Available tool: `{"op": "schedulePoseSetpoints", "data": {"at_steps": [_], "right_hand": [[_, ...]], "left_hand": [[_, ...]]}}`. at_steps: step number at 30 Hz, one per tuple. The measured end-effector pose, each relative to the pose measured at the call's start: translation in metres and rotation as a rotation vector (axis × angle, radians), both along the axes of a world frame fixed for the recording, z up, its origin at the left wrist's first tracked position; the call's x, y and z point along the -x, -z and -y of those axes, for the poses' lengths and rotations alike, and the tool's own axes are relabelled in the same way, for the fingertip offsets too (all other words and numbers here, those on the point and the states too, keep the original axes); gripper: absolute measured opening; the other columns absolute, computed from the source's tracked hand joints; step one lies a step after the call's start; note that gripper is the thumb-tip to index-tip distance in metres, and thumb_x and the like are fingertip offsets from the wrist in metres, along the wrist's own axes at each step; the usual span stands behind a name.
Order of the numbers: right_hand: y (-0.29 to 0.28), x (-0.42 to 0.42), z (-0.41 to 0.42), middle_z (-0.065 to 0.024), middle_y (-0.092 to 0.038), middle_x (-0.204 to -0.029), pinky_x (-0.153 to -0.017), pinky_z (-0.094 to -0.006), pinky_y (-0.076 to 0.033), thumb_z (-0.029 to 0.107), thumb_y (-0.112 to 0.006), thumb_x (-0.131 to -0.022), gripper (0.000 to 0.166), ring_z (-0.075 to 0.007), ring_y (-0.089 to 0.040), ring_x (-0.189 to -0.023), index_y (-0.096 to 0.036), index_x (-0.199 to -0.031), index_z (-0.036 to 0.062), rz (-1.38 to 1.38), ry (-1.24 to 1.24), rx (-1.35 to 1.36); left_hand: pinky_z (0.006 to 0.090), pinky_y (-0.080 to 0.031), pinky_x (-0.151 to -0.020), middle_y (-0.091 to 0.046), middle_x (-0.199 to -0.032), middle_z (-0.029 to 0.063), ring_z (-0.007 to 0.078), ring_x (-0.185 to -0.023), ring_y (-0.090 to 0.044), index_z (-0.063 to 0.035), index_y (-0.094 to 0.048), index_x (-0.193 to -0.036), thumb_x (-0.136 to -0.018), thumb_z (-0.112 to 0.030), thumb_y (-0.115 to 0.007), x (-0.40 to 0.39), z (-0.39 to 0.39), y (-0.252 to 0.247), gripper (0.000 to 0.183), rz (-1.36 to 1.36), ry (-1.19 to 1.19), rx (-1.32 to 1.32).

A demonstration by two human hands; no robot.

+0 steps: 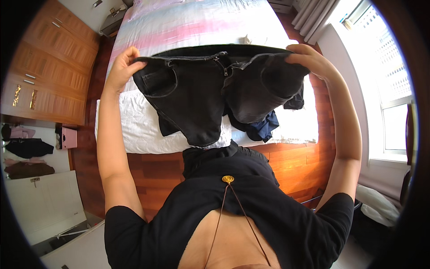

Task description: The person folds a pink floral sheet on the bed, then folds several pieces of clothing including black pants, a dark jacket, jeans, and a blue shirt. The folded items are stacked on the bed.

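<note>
A pair of black jeans (198, 90) hangs stretched by its waistband between my two hands, over the end of the bed. The fly is undone and its metal zipper (221, 66) shows at the front. My left hand (126, 65) pinches the waistband at the left corner, beside a stitched front pocket. At the opposite corner my right hand (310, 60) grips the waistband. Below the jeans, a dark blue garment (265, 127) lies bunched on the bed, partly hidden. The jeans' lower legs fall out of sight.
The bed (201, 20) carries a pink, blue and white sheet, with a white cloth (141, 124) across its near end. Wooden wardrobe doors (50, 67) stand at left, above shelves with folded clothes (30, 148) and a pink box (69, 138). A window (393, 84) is at right.
</note>
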State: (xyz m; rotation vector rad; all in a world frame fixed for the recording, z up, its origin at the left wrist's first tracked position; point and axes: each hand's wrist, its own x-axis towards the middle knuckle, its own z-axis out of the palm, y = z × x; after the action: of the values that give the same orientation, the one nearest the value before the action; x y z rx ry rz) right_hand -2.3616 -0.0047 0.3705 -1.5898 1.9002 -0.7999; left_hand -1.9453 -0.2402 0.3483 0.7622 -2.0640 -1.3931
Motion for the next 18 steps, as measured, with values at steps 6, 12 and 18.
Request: {"op": "schedulePoseSetpoints", "data": {"at_steps": [6, 12, 18], "right_hand": [[-0.010, -0.017, 0.032, -0.0051, -0.055, -0.108, -0.077, -0.0225, -0.045, 0.015, -0.055, -0.082, 0.026, -0.0144, -0.054, -0.100, -0.061, -0.105, 0.0055, 0.440, 0.054, -0.090], [0.028, -0.080, 0.068, -0.0030, -0.053, -0.110, -0.080, -0.0272, -0.043, 0.031, -0.054, -0.084, 0.033, -0.0168, -0.053, -0.099, -0.058, -0.108, 0.0081, 0.713, 0.019, 0.235], [0.022, -0.134, 0.040, -0.0132, -0.055, -0.104, -0.084, -0.0316, -0.045, 0.025, -0.083, -0.063, 0.081, -0.0180, -0.055, -0.098, -0.034, -0.123, 0.0011, 0.297, -0.182, 0.657]], "left_hand": [[0.0182, -0.044, -0.054, -0.056, -0.073, -0.0026, 0.0050, -0.064, -0.055, -0.0105, -0.053, -0.076, -0.076, -0.007, -0.065, 0.043, -0.033, 0.009, 0.012, -0.200, -0.155, -0.395], [0.0214, -0.053, -0.059, -0.055, -0.078, 0.0007, 0.0067, -0.069, -0.056, -0.0069, -0.050, -0.077, -0.077, -0.009, -0.066, 0.135, -0.121, -0.013, 0.017, -0.590, -0.117, -0.383], [0.0248, -0.051, -0.076, -0.057, -0.092, 0.0064, 0.0125, -0.087, -0.060, 0.0026, -0.053, -0.101, -0.078, 0.000, -0.061, 0.139, -0.126, -0.021, 0.025, -0.495, 0.178, 0.017]]}}
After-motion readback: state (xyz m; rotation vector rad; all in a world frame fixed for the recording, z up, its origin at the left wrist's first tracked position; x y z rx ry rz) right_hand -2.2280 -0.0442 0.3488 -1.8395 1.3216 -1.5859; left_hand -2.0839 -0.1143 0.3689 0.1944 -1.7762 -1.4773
